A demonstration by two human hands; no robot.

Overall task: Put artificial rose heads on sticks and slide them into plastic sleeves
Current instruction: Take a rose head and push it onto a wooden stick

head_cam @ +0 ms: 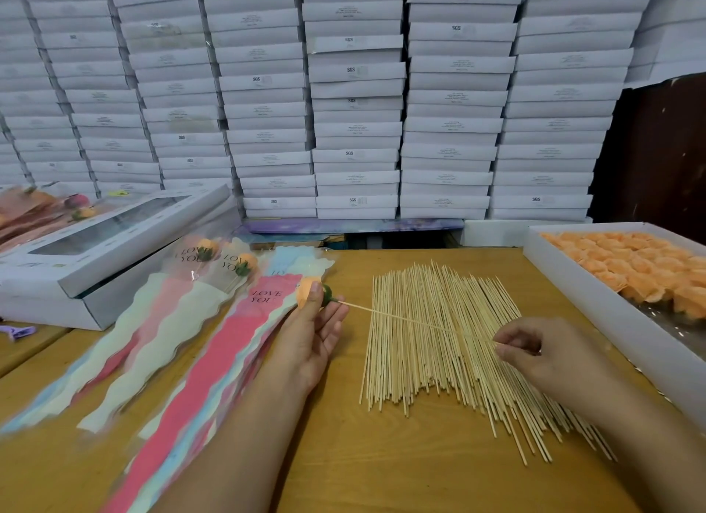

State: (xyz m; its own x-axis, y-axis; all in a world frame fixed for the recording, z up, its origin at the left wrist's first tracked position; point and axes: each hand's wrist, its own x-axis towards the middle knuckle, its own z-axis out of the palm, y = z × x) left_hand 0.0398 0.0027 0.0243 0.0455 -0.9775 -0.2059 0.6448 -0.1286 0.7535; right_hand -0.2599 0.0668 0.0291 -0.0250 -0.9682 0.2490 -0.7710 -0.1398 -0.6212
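Two hands busy | left hand [311,331] grip clamped on orange rose head [308,290] | right hand [542,354] pinches stick [401,315], tip at rose's green base | stick pile [439,333] under it on desk [382,455] | sleeves [214,344] at 9 o'clock | rose tray [596,302] at 3 o'clock

Left hand [310,335] raised, fingers curled; right hand [544,354] pinching, both forearms extended.
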